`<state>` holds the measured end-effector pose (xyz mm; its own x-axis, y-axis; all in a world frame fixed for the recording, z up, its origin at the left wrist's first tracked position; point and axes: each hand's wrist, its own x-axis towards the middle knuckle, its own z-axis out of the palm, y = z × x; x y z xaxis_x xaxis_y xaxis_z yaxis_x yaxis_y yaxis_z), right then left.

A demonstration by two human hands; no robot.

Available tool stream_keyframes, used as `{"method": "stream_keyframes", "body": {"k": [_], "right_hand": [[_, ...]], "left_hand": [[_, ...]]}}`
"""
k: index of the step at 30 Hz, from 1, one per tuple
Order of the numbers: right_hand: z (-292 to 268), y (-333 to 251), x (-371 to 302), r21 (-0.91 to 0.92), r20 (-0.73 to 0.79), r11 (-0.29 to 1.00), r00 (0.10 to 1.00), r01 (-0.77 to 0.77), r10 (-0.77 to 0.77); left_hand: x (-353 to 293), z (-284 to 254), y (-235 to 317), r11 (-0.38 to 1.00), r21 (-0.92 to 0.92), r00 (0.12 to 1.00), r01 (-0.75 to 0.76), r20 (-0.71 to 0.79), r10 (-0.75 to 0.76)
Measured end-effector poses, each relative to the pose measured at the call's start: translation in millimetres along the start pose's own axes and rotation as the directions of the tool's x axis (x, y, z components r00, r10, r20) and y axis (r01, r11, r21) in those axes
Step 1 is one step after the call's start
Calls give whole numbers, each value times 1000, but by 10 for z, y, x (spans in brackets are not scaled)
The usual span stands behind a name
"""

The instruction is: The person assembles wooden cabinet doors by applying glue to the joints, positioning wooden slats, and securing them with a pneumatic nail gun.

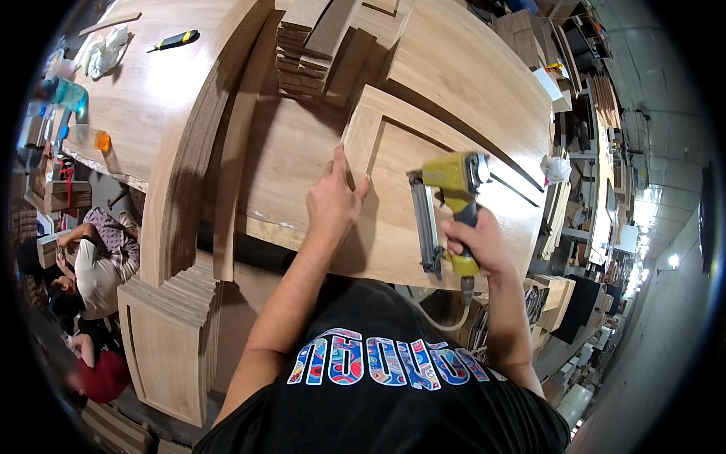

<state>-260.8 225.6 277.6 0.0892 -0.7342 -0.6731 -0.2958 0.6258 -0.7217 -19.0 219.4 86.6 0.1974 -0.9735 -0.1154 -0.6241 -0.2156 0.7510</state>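
Observation:
My right hand [484,240] is wrapped round the grip of a yellow-green and grey pneumatic nail gun [451,175]. The gun is held above the right part of a framed wooden panel [366,129], its long magazine pointing down towards me. From its base a pale air hose [454,328] curves away near my body. My left hand [335,200] holds the panel's left edge, index finger stretched along the side and thumb over the frame. The panel lies on a wooden worktable [283,197]; its near part is partly hidden by the gun and my hands.
Stacked wood strips [302,64] stand beyond the panel, beside a larger board [469,68]. Long boards [189,144] rise at the left, above stacked panels [162,359]. A yellow-black utility knife [174,41] lies on the far-left table. Two people [106,272] sit at the left.

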Motion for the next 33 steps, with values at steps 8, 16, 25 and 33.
{"method": "stream_keyframes", "body": {"k": [8,16,25,33], "right_hand": [[158,-616,901,41,163,999,987,-1,-6],[284,-778,1172,-4,173,1000,985,-17,17],[344,-744,1255,-74,170,997,985,13,0],[339,-753,1320,-140,182,990,983,7,19]], "left_hand": [[48,-167,124,994,26,981,104,160,-107],[10,-137,93,998,1,993,63,99,-63],[17,-101,76,997,-4,995,78,67,-78],[9,-80,61,996,31,994,85,69,-87]]}}
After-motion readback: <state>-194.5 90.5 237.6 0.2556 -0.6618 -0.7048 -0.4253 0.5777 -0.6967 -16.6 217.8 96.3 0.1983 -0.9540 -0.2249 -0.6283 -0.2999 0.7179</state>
